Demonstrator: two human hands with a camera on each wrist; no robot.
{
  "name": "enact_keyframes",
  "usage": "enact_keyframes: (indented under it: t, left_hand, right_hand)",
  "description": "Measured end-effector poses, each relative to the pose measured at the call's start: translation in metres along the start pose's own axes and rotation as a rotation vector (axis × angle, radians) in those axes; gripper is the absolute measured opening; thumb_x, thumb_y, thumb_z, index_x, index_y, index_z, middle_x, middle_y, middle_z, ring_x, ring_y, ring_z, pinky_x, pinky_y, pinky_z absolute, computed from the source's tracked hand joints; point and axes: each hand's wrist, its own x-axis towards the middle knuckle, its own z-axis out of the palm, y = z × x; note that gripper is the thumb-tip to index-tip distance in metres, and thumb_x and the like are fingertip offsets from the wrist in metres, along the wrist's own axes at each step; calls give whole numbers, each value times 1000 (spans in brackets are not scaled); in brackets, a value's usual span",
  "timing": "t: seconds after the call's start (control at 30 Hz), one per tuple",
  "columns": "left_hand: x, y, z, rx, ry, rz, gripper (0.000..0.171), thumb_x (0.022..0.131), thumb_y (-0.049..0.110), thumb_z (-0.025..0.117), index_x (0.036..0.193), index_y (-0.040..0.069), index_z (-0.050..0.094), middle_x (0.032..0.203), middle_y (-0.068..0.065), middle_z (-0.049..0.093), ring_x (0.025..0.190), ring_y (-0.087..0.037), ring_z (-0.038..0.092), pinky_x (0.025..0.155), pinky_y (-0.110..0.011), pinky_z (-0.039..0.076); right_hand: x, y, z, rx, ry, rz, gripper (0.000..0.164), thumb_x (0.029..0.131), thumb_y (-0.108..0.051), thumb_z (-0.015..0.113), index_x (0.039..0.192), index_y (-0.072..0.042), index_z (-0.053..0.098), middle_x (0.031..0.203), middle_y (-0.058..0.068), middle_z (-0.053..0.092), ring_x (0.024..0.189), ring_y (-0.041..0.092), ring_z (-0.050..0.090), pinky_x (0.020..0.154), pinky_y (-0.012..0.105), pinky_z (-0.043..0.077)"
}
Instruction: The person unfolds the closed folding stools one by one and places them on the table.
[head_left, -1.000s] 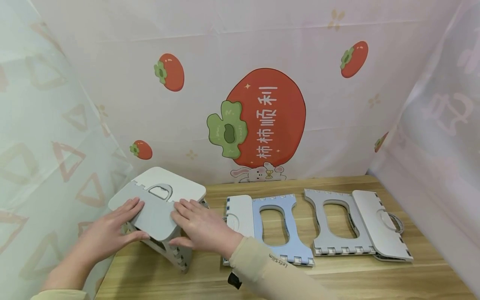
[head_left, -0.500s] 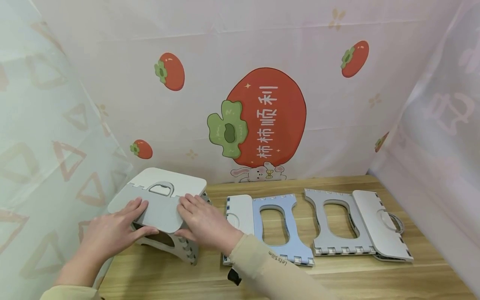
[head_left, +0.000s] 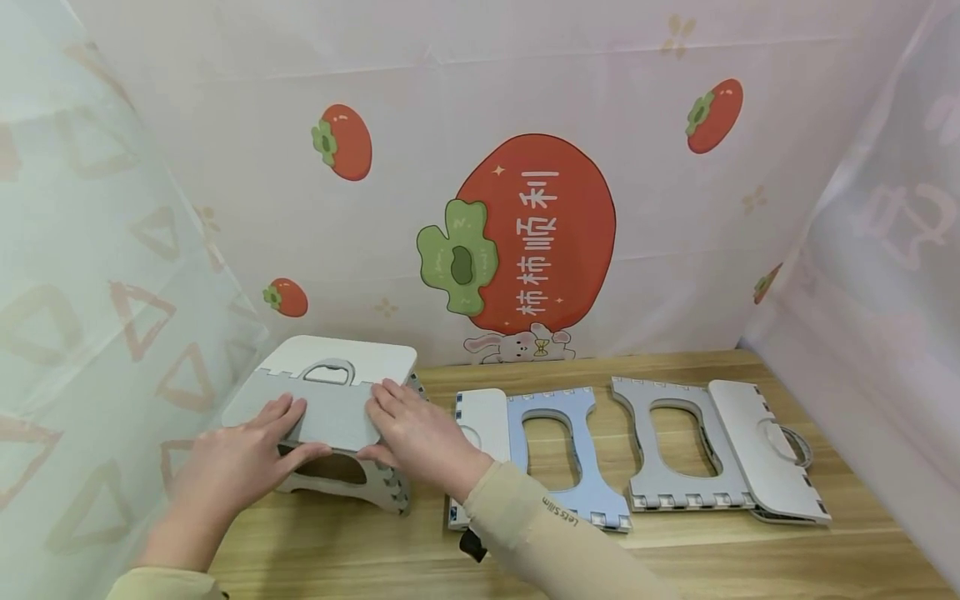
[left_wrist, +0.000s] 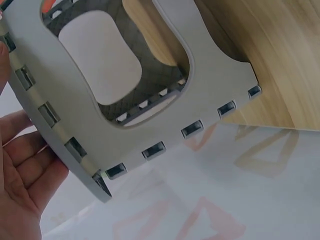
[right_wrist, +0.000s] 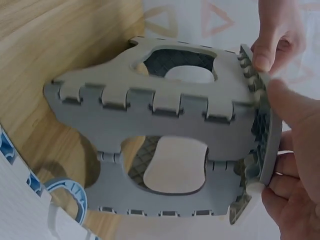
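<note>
An unfolded folding step stool (head_left: 333, 410), its seat half white and half grey with a loop handle (head_left: 339, 364) at the middle, stands upright at the left of the table. My left hand (head_left: 251, 454) holds the seat's near edge, fingers on top and thumb along the rim. At the seat's right corner, my right hand (head_left: 423, 429) grips in the same way, thumb at the rim. The right wrist view shows the stool's hinged leg panels (right_wrist: 165, 117) spread apart under the seat. In the left wrist view, the fingers (left_wrist: 42, 167) lie against the seat's top.
A blue-and-white folding stool (head_left: 483, 421) lies folded flat beside my right forearm. Farther right, a grey-and-white one (head_left: 738, 442) also lies flat, its handle sticking out. Printed fabric (head_left: 382, 242) walls off the wooden table (head_left: 712, 558) at the back and sides.
The standing stool has turned counterclockwise in the head view, so its front edge lies nearly level. Both hands have moved with it, slightly right and up. The two folded stools stay put.
</note>
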Motion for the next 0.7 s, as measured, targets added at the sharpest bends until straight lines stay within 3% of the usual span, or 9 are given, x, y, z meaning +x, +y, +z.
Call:
enact_keyframes:
  t: [0.07,0.2,0.27,0.4,0.47,0.57,0.63,0.7]
  left_hand:
    - [1,3,3,2,37,-8,86,80,78,66,136,12,66,136,-19,64,85,-52,70,60,-62,51]
    - [1,2,12,-14,176,36,79,80,73,69,131,13,69,132,-17,68,85,-45,73,51,-55,50]
    - [0,-2,17,-44,238,68,74,82,69,70,131,13,71,132,-16,68,94,-40,73,50,-53,51]
    - [-1,-11,25,-119,290,115,67,87,63,68,131,12,71,134,-15,67,118,-36,66,58,-52,56]
    - [0,-15,28,-144,317,140,67,92,66,59,129,12,72,133,-14,68,119,-36,65,59,-52,57]
    - [3,-19,30,-151,399,201,73,98,70,40,124,11,75,126,-13,71,111,-36,69,45,-43,51]
    - [5,-20,31,-141,442,226,81,99,72,28,120,12,77,123,-13,73,105,-35,72,37,-38,41]
    - [7,-20,31,-128,466,235,83,99,72,25,118,12,78,120,-12,74,101,-34,73,33,-34,32]
  right_hand:
    - [-1,-1,1,-3,2,-6,47,102,-49,59,131,-13,65,146,9,58,139,23,52,111,32,46]
    - [-2,0,1,9,-6,-4,37,104,-38,59,132,-14,66,147,9,58,141,23,51,112,31,45]
    - [-1,1,1,23,-9,3,36,105,-36,60,133,-14,66,147,8,58,141,22,50,111,31,46]
    - [-1,5,0,68,-29,21,37,105,-34,59,136,-14,66,149,8,56,143,21,47,108,28,48]
    - [-1,7,0,90,-37,30,37,105,-33,59,137,-14,65,150,8,55,144,21,46,106,27,49]
    - [-1,10,1,112,-45,37,36,105,-30,59,138,-14,65,151,7,55,145,20,45,106,26,49]
    - [0,13,1,123,-45,38,35,105,-28,60,137,-14,65,151,6,55,144,20,46,106,26,49]
    - [0,15,1,136,-48,43,34,105,-27,60,137,-15,65,151,6,55,144,20,46,105,26,50]
